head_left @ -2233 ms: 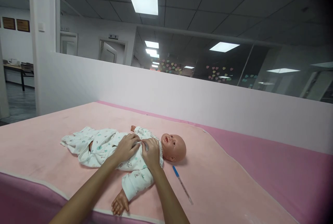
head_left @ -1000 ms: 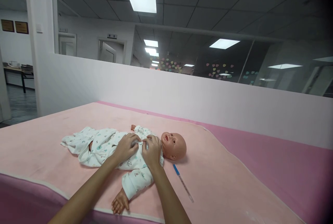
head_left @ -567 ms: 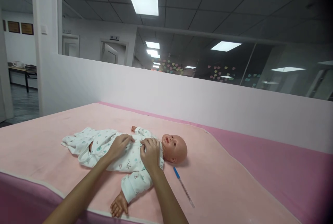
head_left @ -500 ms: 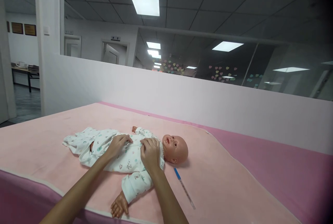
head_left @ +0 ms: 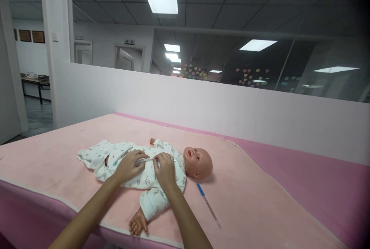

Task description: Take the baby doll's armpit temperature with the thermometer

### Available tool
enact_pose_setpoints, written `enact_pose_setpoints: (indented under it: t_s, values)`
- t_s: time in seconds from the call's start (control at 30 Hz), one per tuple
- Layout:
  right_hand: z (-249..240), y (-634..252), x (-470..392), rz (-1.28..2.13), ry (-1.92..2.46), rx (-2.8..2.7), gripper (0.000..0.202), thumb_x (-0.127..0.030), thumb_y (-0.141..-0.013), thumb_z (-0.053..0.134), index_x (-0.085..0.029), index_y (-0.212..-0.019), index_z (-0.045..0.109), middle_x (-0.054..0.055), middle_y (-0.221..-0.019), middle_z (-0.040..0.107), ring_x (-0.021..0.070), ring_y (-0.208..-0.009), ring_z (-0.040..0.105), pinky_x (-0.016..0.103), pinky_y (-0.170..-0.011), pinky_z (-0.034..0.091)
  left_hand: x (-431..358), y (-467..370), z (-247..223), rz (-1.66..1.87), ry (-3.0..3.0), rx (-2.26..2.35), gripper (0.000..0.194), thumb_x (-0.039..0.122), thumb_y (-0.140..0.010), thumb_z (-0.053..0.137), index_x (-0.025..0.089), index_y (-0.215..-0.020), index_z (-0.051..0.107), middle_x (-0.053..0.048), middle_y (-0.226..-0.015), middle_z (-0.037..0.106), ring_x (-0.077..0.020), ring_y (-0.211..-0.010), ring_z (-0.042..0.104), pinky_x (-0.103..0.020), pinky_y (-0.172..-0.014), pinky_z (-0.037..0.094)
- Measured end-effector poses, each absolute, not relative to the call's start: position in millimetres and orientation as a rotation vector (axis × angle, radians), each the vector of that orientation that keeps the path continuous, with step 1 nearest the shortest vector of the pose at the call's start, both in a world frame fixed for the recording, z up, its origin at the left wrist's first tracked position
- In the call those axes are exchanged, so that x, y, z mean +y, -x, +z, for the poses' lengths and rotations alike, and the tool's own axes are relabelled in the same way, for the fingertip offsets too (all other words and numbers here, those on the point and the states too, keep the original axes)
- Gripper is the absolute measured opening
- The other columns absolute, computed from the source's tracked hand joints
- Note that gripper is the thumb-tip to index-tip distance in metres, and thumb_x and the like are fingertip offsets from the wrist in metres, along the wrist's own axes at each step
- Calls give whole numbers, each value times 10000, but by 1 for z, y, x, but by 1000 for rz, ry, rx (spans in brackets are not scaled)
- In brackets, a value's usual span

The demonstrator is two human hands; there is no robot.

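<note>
A baby doll (head_left: pixel 199 163) lies on its back on the bed, its head toward the right, dressed in a white patterned baby outfit (head_left: pixel 144 181). My left hand (head_left: pixel 130 167) is closed on the front of the outfit at the belly, thumb and fingers pinching the cloth. At the chest, my right hand (head_left: pixel 165 170) pinches the same front edge, with a short raised fold of cloth stretched between the two hands. The exact grip under the right fingers is partly hidden. One doll hand rests near the bed's front edge.
A blue-capped pen (head_left: pixel 208 204) lies on the pink sheet (head_left: pixel 260 210) beside the doll's head. Behind the bed runs a low white wall (head_left: pixel 185 98) with glass above it. An open doorway (head_left: pixel 34 75) is at the far left.
My left hand has turned and closed its fingers on the outfit's front. Between my hands the cloth edge is now lifted. The view has shifted slightly.
</note>
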State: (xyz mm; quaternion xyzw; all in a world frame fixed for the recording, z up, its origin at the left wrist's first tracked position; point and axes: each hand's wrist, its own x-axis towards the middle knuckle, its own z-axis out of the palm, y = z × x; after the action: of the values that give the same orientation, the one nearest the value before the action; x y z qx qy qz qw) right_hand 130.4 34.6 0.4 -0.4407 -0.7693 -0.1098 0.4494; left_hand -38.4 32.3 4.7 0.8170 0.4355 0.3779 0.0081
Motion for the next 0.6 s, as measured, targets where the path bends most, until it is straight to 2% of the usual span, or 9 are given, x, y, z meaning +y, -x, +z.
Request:
enact_pose_setpoints:
  t_s: [0.37, 0.6]
  values:
    - [-5, -129, 40, -323, 1095, -1870, 124, -146, -843, 445, -193, -763, 528, 13, -741, 570, 158, -731, 518, 288, -722, 354, 37, 37, 1, 1210, -2515, 1365, 280, 272, -833, 367, 209, -882, 636, -47, -926, 610, -195, -861, 531, -331, -789, 407]
    - [-4, -129, 40, -321, 1124, -1874, 129, -138, -845, 436, -189, -768, 527, 21, -753, 566, 163, -741, 516, 286, -721, 360, 38, 39, 5, 1186, -2390, 1288, 242, 223, -795, 377, 194, -795, 617, -38, -881, 606, -189, -846, 532, -318, -782, 415]
